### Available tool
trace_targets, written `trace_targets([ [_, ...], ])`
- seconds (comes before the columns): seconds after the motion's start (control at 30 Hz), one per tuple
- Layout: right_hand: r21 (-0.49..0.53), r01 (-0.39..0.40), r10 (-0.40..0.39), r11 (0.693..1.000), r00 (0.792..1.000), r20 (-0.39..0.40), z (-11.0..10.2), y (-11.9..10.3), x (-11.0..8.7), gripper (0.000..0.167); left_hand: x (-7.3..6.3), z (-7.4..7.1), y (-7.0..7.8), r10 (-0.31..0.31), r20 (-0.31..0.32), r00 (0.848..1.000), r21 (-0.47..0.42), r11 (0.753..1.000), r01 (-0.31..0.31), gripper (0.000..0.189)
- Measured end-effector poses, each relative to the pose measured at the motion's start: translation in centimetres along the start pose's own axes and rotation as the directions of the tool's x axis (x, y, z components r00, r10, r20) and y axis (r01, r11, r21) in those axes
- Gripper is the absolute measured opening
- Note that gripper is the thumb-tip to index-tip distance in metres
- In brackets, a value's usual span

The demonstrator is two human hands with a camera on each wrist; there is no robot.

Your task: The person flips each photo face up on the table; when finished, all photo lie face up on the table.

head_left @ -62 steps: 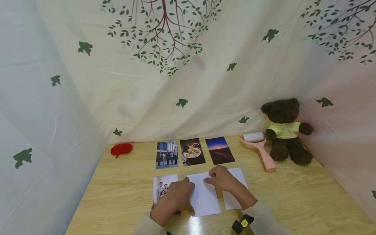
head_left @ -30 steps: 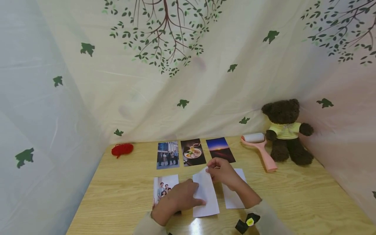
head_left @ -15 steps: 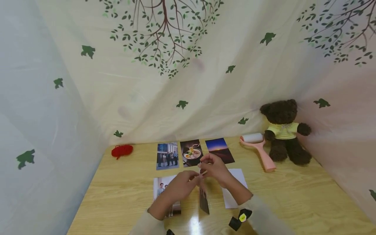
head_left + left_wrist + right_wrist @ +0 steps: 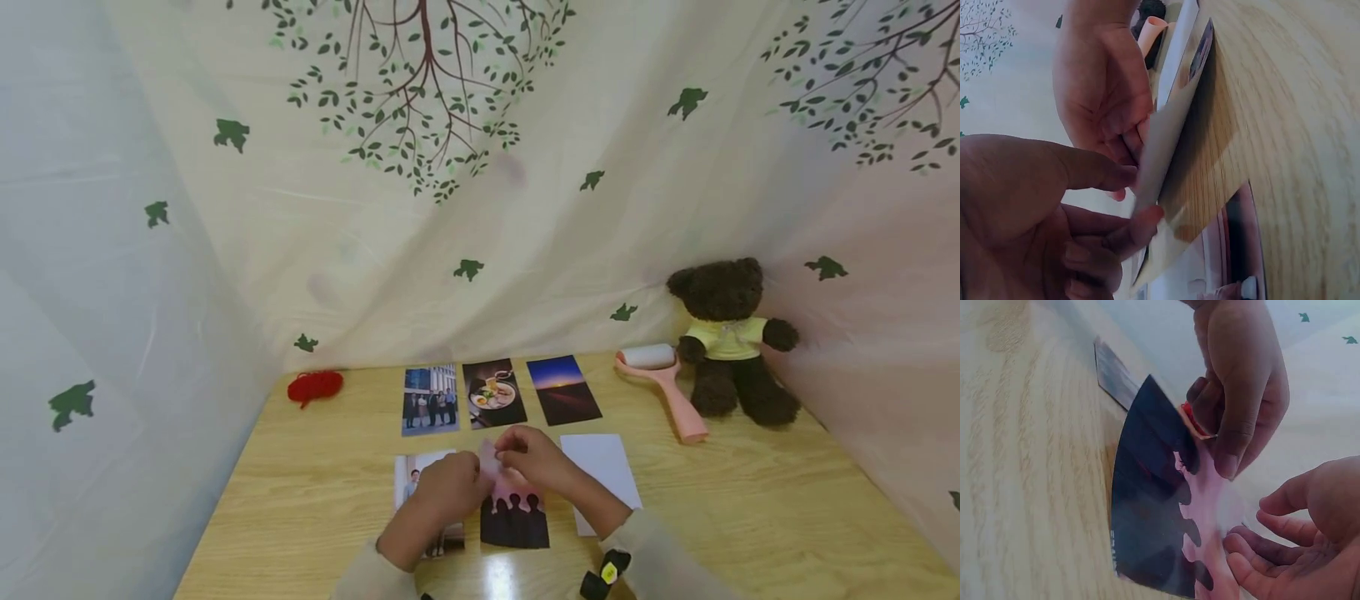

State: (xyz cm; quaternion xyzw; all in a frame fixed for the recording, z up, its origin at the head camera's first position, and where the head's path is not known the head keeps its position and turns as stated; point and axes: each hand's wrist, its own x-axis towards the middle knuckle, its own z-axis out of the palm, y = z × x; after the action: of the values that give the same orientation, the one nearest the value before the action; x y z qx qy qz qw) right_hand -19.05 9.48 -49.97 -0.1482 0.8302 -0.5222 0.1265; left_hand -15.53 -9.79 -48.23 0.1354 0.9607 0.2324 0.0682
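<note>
My left hand [image 4: 453, 483] pinches the edge of a photo [image 4: 516, 525] between thumb and fingers. Its picture side faces up, with dark silhouetted figures against a pink sky. In the left wrist view the photo [image 4: 1169, 134] is tilted, its upper part lifted off the table. My right hand [image 4: 536, 458] is at the far edge; in the right wrist view its fingertips [image 4: 1232, 542] touch the photo's edge, while the thumb stays apart from it. A family photo [image 4: 408, 479] lies under my left forearm, partly hidden. To the right, a white-backed card [image 4: 603, 467] lies flat.
Along the back lie a group photo [image 4: 430, 400], a noodle-bowl photo [image 4: 495, 396] and a sunset photo [image 4: 562, 387]. Red yarn [image 4: 315, 386] is at far left. A pink-handled lint roller [image 4: 667, 383] and a brown teddy bear [image 4: 727, 342] are at the right.
The middle photo lay white side up, was lifted by both hands, stood on edge, and now shows its picture side. The other photos have stayed in place.
</note>
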Motion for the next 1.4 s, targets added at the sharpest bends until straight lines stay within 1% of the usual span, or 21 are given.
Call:
trace_targets([
  [0.07, -0.023, 0.003, -0.003, 1.0, 1.0, 0.001, 0.1, 0.0, 0.0, 0.014, -0.2, -0.1, 0.3, -0.031, 0.006, 1.0, 0.09, 0.995, 0.03, 0.032],
  [0.1, -0.035, 0.001, -0.001, 0.999, 1.0, 0.003, 0.2, 0.0, 0.0, 0.013, -0.5, -0.6, 1.0, -0.055, 0.024, 0.998, 0.118, 0.992, 0.052, 0.032],
  [0.13, -0.045, -0.002, 0.002, 0.999, 1.0, 0.006, 0.3, 0.0, 0.0, 0.012, -0.8, -0.9, 1.5, -0.067, 0.034, 0.997, 0.147, 0.987, 0.062, 0.031],
  [0.17, -0.052, -0.004, 0.004, 0.999, 1.0, 0.009, 0.3, 0.0, 0.0, 0.012, -0.9, -1.0, 1.7, -0.065, 0.038, 0.997, 0.188, 0.981, 0.057, 0.031],
  [0.27, -0.062, 0.007, -0.006, 0.998, 1.0, 0.022, 0.3, 0.1, 0.2, 0.013, -1.2, -0.8, 2.2, -0.059, 0.05, 0.997, 0.263, 0.964, 0.044, 0.029],
  [0.33, -0.035, 0.033, -0.032, 0.999, 0.999, 0.027, 0.0, 0.4, 0.0, 0.014, -1.3, -0.7, 2.4, -0.058, 0.049, 0.997, 0.284, 0.958, 0.042, 0.029],
  [0.4, -0.007, 0.076, -0.076, 0.997, 0.997, 0.016, -0.7, 0.7, -0.4, 0.015, -1.4, -0.6, 2.5, -0.051, 0.038, 0.998, 0.293, 0.955, 0.038, 0.031],
  [0.47, 0.024, 0.108, -0.108, 0.994, 0.994, -0.01, -2.1, 1.1, -1.1, 0.017, -1.4, -0.5, 2.6, -0.031, 0.01, 0.999, 0.292, 0.956, 0.027, 0.031],
  [0.53, 0.02, 0.109, -0.107, 0.994, 0.992, -0.062, -3.9, 1.3, -2.0, 0.018, -1.4, -0.4, 2.8, 0.001, -0.007, 1.0, 0.286, 0.958, 0.002, 0.031],
  [0.6, -0.016, 0.074, -0.075, 0.997, 0.99, -0.119, -6.1, 1.6, -2.9, 0.019, -1.2, -0.3, 3.1, 0.03, -0.019, 0.999, 0.282, 0.959, -0.024, 0.03],
  [0.7, -0.114, -0.02, -0.002, 0.993, 0.982, -0.189, -9.2, 2.2, -3.9, 0.021, -0.6, 0.0, 4.1, 0.079, -0.01, 0.997, 0.267, 0.961, -0.074, 0.03],
  [0.77, -0.178, -0.096, 0.056, 0.979, 0.975, -0.216, -10.9, 2.9, -4.4, 0.022, -0.2, 0.2, 5.1, 0.123, 0.0, 0.992, 0.251, 0.961, -0.119, 0.028],
  [0.83, -0.231, -0.164, 0.111, 0.959, 0.967, -0.228, -12.2, 3.8, -4.8, 0.022, 0.3, 0.7, 6.1, 0.171, 0.018, 0.985, 0.236, 0.957, -0.17, 0.028],
  [0.93, -0.269, -0.242, 0.18, 0.932, 0.955, -0.235, -13.5, 4.9, -5.2, 0.021, 1.1, 1.7, 7.6, 0.251, 0.046, 0.967, 0.24, 0.937, -0.254, 0.032],
  [1.03, -0.285, -0.268, 0.205, 0.92, 0.951, -0.233, -14.4, 5.7, -5.4, 0.023, 1.9, 2.8, 8.8, 0.305, 0.078, 0.949, 0.258, 0.913, -0.315, 0.042],
  [1.1, -0.286, -0.276, 0.212, 0.918, 0.949, -0.234, -14.8, 6.0, -5.5, 0.025, 2.4, 3.6, 9.4, 0.328, 0.097, 0.94, 0.271, 0.9, -0.342, 0.049],
  [1.17, -0.282, -0.285, 0.222, 0.916, 0.946, -0.235, -15.1, 6.2, -5.6, 0.028, 2.7, 4.1, 9.8, 0.334, 0.113, 0.936, 0.276, 0.894, -0.353, 0.054],
  [1.23, -0.279, -0.294, 0.23, 0.914, 0.943, -0.241, -15.3, 6.3, -5.6, 0.03, 2.8, 4.6, 10.0, 0.337, 0.122, 0.933, 0.29, 0.887, -0.358, 0.054],
  [1.4, -0.259, -0.271, 0.211, 0.927, 0.948, -0.237, -15.3, 6.3, -5.5, 0.031, 2.9, 5.1, 10.2, 0.34, 0.114, 0.934, 0.326, 0.875, -0.358, 0.049],
])
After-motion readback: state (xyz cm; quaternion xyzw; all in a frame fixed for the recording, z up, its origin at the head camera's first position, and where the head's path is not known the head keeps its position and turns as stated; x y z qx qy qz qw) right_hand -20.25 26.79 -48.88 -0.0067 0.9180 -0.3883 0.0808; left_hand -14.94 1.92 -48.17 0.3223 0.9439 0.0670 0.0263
